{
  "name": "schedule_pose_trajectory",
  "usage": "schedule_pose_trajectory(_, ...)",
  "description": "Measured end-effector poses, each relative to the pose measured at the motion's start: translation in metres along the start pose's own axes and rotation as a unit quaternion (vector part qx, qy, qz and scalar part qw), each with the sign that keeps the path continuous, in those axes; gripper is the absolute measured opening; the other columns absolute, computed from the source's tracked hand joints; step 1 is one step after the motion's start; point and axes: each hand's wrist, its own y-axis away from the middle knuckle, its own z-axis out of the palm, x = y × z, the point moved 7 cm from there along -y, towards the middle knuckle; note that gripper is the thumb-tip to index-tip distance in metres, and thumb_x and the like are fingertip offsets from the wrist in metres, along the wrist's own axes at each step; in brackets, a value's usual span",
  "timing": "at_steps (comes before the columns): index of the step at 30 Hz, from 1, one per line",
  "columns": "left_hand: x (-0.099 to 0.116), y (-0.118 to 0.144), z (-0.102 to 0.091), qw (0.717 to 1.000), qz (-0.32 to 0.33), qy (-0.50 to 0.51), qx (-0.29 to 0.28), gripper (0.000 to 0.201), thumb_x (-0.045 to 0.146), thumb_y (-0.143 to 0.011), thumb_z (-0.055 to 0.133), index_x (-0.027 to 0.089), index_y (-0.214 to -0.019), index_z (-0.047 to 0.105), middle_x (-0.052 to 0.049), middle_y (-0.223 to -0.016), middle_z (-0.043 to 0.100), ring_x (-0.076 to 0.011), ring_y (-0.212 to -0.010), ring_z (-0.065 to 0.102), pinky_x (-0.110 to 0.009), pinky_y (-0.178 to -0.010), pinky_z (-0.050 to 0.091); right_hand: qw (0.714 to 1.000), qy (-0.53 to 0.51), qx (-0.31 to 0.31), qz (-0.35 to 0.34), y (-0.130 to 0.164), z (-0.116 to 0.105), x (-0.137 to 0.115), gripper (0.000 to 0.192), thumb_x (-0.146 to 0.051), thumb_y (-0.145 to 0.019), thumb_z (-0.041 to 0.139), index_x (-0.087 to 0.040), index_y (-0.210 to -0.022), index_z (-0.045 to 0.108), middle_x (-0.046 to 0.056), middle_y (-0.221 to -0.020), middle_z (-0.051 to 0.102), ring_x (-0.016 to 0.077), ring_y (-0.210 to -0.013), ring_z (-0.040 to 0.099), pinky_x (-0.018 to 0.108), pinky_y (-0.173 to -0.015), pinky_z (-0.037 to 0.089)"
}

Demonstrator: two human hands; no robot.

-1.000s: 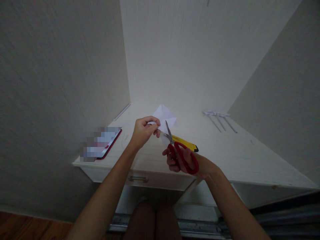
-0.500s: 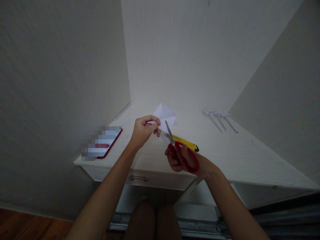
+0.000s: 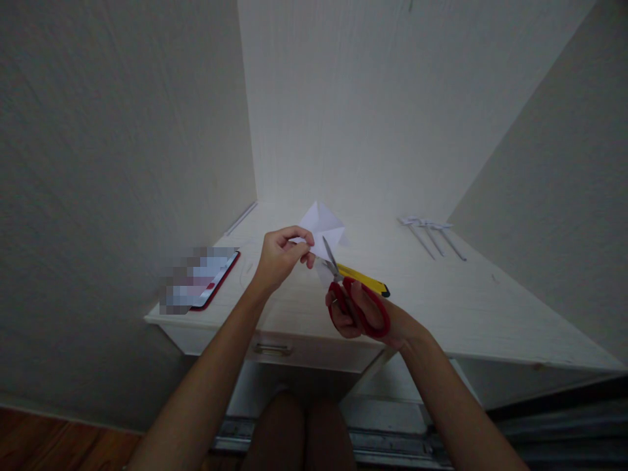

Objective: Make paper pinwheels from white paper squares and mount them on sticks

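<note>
3 paper sticks [image 3: 432, 237], phone [image 3: 206, 281], yellow knife [image 3: 363, 280]

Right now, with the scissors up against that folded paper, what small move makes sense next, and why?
Probably close the red-handled scissors to snip. Their blades are parted around the edge of the folded white paper, which the left hand pinches above the desk; the right hand grips the handles.

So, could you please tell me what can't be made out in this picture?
- Phone screen: blurred out, head view.
- Scissors blade tips: hidden behind the paper.
- Yellow tool: partly behind the right hand.
- Thin sticks: too small to identify.
- Left hand fingertips: curled around the paper.
</note>
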Motion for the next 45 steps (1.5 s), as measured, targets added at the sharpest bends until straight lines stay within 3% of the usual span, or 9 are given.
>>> schedule_pose_trajectory(9, 0.005, 0.001, 0.001, 1.000, 0.007, -0.011, 0.002, 0.008, 0.007, -0.060, 0.050, 0.013, -0.059, 0.055, 0.005, -0.045, 0.050, -0.0064, -0.038, 0.048, -0.021, -0.042, 0.033, 1.000, 0.010, 0.011, 0.009, -0.001, -0.002, 0.003, 0.044, -0.060, -0.079, 0.040, -0.016, -0.076, 0.046, -0.007, -0.051, 0.032, 0.0047, -0.043, 0.026, 0.019, -0.041, 0.017)
schedule_pose_trajectory(16, 0.007, 0.002, 0.001, 0.999, 0.009, -0.031, 0.001, 0.008, 0.008, -0.061, 0.050, 0.014, -0.061, 0.055, 0.005, -0.041, 0.050, -0.0069, -0.038, 0.046, -0.021, -0.042, 0.033, 0.999, 0.037, 0.035, -0.005, 0.002, -0.001, -0.001, 0.042, -0.058, -0.081, 0.038, -0.017, -0.074, 0.045, -0.005, -0.051, 0.040, 0.0050, -0.040, 0.032, 0.019, -0.038, 0.022)
schedule_pose_trajectory(27, 0.009, 0.003, 0.004, 0.999, 0.024, -0.033, -0.016, 0.008, 0.008, -0.062, 0.051, 0.015, -0.063, 0.056, 0.005, -0.041, 0.050, -0.0072, -0.039, 0.046, -0.021, -0.043, 0.032, 0.997, 0.054, 0.053, -0.002, 0.005, 0.001, -0.003, 0.041, -0.057, -0.082, 0.038, -0.017, -0.071, 0.043, -0.007, -0.047, 0.039, 0.0040, -0.036, 0.033, 0.017, -0.034, 0.025)
schedule_pose_trajectory(35, 0.009, 0.004, 0.003, 0.999, 0.029, -0.035, -0.016, 0.008, 0.007, -0.063, 0.052, 0.014, -0.064, 0.056, 0.005, -0.043, 0.050, -0.0069, -0.040, 0.046, -0.020, -0.044, 0.032, 0.997, 0.039, 0.060, -0.014, 0.007, 0.000, -0.005, 0.039, -0.056, -0.079, 0.044, -0.018, -0.070, 0.042, -0.008, -0.050, 0.039, 0.0032, -0.035, 0.033, 0.016, -0.031, 0.027)
schedule_pose_trajectory(45, 0.013, 0.004, 0.006, 0.998, 0.033, -0.048, -0.016, 0.009, 0.007, -0.062, 0.051, 0.015, -0.062, 0.055, 0.004, -0.044, 0.051, -0.0076, -0.042, 0.047, -0.021, -0.045, 0.034, 0.995, 0.090, 0.048, -0.015, 0.010, -0.004, -0.003, 0.042, -0.055, -0.083, 0.037, -0.017, -0.067, 0.043, -0.007, -0.043, 0.040, 0.0048, -0.031, 0.038, 0.017, -0.031, 0.031)
